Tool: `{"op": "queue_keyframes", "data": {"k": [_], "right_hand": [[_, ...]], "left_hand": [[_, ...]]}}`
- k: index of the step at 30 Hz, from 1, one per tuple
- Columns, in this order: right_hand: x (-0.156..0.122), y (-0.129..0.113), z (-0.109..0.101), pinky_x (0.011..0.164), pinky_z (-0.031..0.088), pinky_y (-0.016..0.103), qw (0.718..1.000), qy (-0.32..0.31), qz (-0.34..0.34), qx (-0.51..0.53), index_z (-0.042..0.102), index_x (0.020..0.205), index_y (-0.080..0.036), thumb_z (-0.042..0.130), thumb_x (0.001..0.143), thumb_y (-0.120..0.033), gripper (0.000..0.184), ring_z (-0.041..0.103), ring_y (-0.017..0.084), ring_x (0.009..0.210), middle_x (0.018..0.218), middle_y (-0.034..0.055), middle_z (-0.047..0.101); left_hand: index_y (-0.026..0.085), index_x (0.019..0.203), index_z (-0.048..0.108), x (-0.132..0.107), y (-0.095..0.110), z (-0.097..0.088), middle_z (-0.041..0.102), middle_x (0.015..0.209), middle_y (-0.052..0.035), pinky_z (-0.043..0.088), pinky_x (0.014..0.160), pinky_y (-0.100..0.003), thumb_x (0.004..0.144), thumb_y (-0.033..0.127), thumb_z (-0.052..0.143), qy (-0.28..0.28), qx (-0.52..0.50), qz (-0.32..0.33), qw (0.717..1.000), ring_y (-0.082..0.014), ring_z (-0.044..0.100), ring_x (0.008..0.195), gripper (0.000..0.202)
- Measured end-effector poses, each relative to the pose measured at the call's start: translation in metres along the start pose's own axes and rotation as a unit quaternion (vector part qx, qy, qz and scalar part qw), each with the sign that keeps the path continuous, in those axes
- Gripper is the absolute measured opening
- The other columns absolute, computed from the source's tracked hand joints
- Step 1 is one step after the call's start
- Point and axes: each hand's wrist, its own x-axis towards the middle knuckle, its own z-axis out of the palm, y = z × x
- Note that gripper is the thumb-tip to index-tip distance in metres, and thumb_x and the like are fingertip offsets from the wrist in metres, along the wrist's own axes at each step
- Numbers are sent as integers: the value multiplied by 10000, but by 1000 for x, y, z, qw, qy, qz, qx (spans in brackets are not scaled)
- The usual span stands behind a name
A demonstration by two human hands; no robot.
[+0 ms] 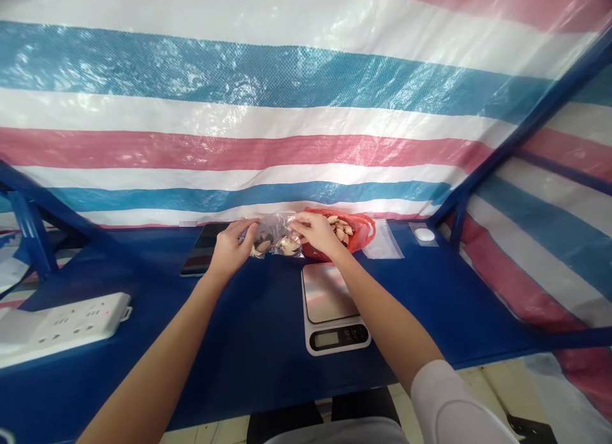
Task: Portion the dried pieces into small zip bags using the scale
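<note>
At the far side of the blue table, two small clear plastic bags lie side by side, each with some pale pieces inside. My left hand (232,245) is closed at the edge of the left clear bag (262,245), thumb and forefinger at its upper corner. My right hand (316,232) pinches the top of the right clear bag (287,245). Just behind and beside my right hand sits an open red plastic bag (362,237), filled with tan, nut-like or dried pieces (340,229). Below my right forearm is a white kitchen scale (329,297), its plate bare.
A dark flat tablet-like object (198,253) lies left of my left hand. Flat clear bags (384,240) lie right of the red bag, then a round white item (424,234). A white power strip (71,323) is at left. Striped sheeting (287,151) hangs behind the table.
</note>
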Motion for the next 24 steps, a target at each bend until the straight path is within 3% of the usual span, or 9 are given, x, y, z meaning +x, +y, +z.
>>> {"op": "queue_keyframes", "data": {"k": [3,6,9,12,16,20,24], "right_hand": [[11,-6,4,627,606,255,999,-7,5,-34,716,928,-192,628,914,-242,102,732,173,789,938,32,748],[21,-9,8,613,592,252,997,-17,18,-68,716,965,-186,569,951,-214,151,736,166,744,959,41,762],[30,-10,12,741,604,297,982,10,10,-188,731,1013,-176,525,968,-167,211,741,174,774,1002,59,782],[35,-12,16,947,562,367,937,40,10,-346,747,1071,-180,534,961,-161,240,739,233,983,1093,92,786],[32,-22,20,961,550,424,878,39,53,-474,680,1278,-173,520,954,-187,362,707,308,1115,1182,148,758],[16,-36,20,938,566,440,851,36,52,-521,548,1450,-151,463,970,-167,488,705,318,1131,1264,169,725],[-3,-32,24,978,571,425,836,36,-17,-548,498,1497,-153,416,986,-137,517,653,291,1252,1550,154,529]], "left_hand": [[143,1166,743,1,-20,-3,750,1212,-154,512,1098,-471,981,451,441,-65,69,101,990,-302,682,1188,470],[154,1227,723,0,-35,0,712,1300,-162,488,1128,-495,988,440,453,-154,126,183,963,-316,643,1266,460],[170,1308,689,-1,-48,4,664,1386,-164,471,1144,-520,976,470,499,-206,173,229,935,-341,592,1338,486],[178,1344,671,-2,-60,8,656,1397,-164,482,1138,-512,988,476,497,-212,189,242,928,-338,601,1328,496],[184,1294,698,-4,-66,10,697,1327,-152,513,1112,-491,1021,440,458,-202,199,251,926,-316,641,1271,445],[177,1288,691,-7,-62,12,715,1288,-141,536,1088,-459,1027,398,465,-185,204,266,924,-295,665,1220,411],[145,1260,697,-8,-58,14,709,1284,-166,536,1085,-467,1013,352,473,-182,220,260,922,-312,658,1222,393]]}}
